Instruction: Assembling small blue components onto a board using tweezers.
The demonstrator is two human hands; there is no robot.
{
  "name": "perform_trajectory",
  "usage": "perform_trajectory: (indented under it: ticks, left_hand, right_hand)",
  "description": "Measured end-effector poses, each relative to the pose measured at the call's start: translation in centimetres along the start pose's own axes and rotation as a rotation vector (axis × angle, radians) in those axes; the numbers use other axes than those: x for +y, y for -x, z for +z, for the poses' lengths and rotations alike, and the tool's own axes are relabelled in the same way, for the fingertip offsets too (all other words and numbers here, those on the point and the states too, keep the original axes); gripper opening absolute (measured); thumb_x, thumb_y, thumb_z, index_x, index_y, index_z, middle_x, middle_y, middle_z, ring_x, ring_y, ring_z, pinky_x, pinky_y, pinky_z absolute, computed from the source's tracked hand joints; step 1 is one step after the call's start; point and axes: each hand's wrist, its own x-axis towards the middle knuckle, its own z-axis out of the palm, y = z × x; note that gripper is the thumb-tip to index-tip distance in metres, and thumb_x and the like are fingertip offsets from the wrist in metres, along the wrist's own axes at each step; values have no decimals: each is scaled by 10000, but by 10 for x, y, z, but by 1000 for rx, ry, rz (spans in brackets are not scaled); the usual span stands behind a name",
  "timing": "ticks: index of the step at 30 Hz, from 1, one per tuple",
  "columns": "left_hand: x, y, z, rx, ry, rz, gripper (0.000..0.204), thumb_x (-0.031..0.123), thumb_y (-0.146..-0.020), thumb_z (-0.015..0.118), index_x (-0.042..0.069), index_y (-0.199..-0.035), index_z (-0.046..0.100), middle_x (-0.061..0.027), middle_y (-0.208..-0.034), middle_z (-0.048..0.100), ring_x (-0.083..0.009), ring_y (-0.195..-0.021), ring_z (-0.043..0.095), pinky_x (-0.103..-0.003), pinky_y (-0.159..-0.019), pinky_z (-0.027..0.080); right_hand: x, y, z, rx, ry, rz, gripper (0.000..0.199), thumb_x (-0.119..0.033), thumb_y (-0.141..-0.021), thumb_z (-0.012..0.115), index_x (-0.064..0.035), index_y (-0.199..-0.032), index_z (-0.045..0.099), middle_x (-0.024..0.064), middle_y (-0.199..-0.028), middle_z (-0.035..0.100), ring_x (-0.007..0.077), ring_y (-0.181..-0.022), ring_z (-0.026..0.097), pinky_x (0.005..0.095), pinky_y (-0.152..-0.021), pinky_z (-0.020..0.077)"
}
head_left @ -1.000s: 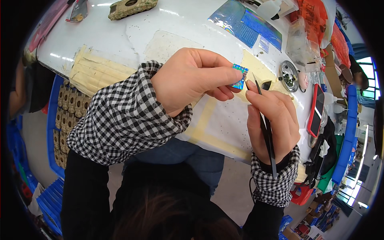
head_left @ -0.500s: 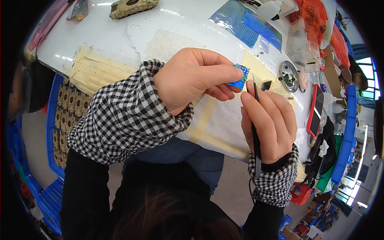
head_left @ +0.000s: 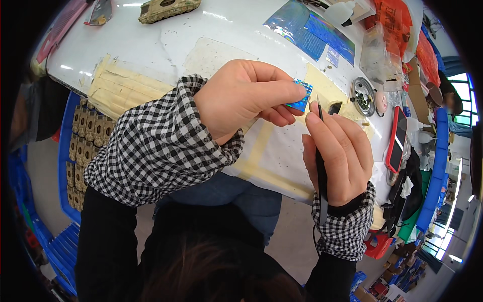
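Between thumb and fingers, my left hand (head_left: 251, 95) pinches a small shiny blue holographic sticker sheet (head_left: 301, 104) above the table. My right hand (head_left: 342, 153) is closed around black tweezers (head_left: 320, 171), whose thin tips point up just right of the sheet. A narrow gap shows between the tips and the sheet's right edge. Below and behind the hands lies yellowish masking tape (head_left: 327, 83) stuck on the white table. A small dark piece (head_left: 334, 107) rests on it beyond my right fingers.
Larger blue holographic sheets (head_left: 297, 30) lie at the back. To the right are a round metal dish (head_left: 363, 95) and a red-cased phone (head_left: 397, 138). A camouflage-patterned tank hull part (head_left: 168, 9) sits far left. A blue crate (head_left: 65, 166) of similar parts stands beside the table.
The sheet in my left hand has tilted slightly, so its shine differs. My right fingers and the tweezers have shifted a little; both grips stay the same.
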Motion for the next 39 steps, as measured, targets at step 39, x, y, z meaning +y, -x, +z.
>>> perform_trajectory:
  ticks: [39]
  left_hand:
    - [-2, 0, 0, -11, -19, 26, 167, 189, -866, 619, 23, -857, 631, -20, -744, 629, -56, -648, 584, -178, -606, 479]
  right_hand:
    - [-1, 0, -2, -10, 7, 5, 254, -59, -758, 673, 15, -998, 636, 148, -916, 664, 223, -774, 625, 314, -660, 524]
